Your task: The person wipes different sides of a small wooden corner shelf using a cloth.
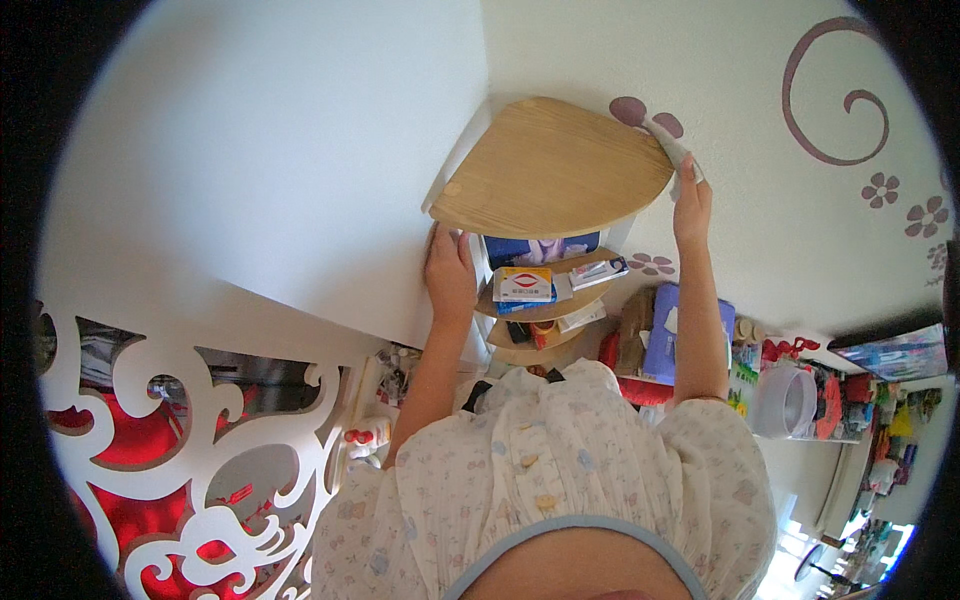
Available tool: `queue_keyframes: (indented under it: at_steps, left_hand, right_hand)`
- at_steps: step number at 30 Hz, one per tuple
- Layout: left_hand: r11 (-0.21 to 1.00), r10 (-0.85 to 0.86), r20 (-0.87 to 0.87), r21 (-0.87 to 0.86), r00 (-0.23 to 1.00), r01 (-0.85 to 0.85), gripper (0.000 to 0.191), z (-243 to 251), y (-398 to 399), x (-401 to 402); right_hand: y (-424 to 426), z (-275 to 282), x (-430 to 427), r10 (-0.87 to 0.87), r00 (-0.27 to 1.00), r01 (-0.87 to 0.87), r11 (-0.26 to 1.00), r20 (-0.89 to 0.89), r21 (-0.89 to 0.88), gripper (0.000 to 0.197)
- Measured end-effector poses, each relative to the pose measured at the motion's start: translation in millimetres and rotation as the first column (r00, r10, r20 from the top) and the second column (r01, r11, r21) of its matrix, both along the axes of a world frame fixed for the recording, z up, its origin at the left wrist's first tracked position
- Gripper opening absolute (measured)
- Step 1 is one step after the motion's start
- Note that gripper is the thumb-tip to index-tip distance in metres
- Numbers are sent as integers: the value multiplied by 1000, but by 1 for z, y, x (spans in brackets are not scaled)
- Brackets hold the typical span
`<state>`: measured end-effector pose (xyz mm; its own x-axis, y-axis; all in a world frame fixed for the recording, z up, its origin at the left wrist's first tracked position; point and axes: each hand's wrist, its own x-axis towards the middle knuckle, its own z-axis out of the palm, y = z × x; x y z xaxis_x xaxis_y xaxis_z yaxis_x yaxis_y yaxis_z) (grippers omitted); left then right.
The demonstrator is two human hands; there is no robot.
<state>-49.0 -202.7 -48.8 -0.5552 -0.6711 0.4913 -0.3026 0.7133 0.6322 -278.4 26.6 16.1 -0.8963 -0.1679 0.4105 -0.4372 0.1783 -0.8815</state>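
Note:
In front of me a wooden corner shelf (555, 169) stands where two walls meet, its rounded top board seen from above. My left hand (450, 274) grips the shelf's left side just below the top board, with the fingertips partly hidden. At the right end of the top board, my right hand (691, 206) pinches a thin pale piece (679, 154); whether it is a cloth or a side panel I cannot tell. On the board below lie a yellow-and-white box (523, 285) and a slim white box (598, 273). Behind them a dark blue picture (540, 249) shows partly.
A lower board (551, 341) carries small items. To the right are a purple box (667, 330), a white bin (785, 401) and a screen (896, 351). A white scrollwork panel (217, 529) stands at lower left. Purple flower decals (926, 216) mark the right wall.

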Motion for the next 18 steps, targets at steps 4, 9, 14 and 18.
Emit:
queue_keyframes:
  at_steps: [4, 9, 14, 18]
  left_hand:
    - [999, 2, -65, -49, 998, -5, 28, -1, 1, 1]
    - [999, -29, -90, -35, 996, 26, 25, 2, 1, 2]
    - [999, -18, -61, -29, 998, 16, 23, 4, 2, 2]
    - [999, -30, -120, -42, 992, 25, 22, -1, 0, -1]
  right_hand:
    - [-10, 9, 18, -48, 994, 49, 999, -99, 9, 51]
    - [-11, 9, 32, -93, 988, 106, 989, -123, 100, 51]
    - [-14, 13, 54, -96, 975, 118, 988, -198, 102, 49]
    - [-18, 15, 77, -66, 973, 104, 981, -221, 164, 47]
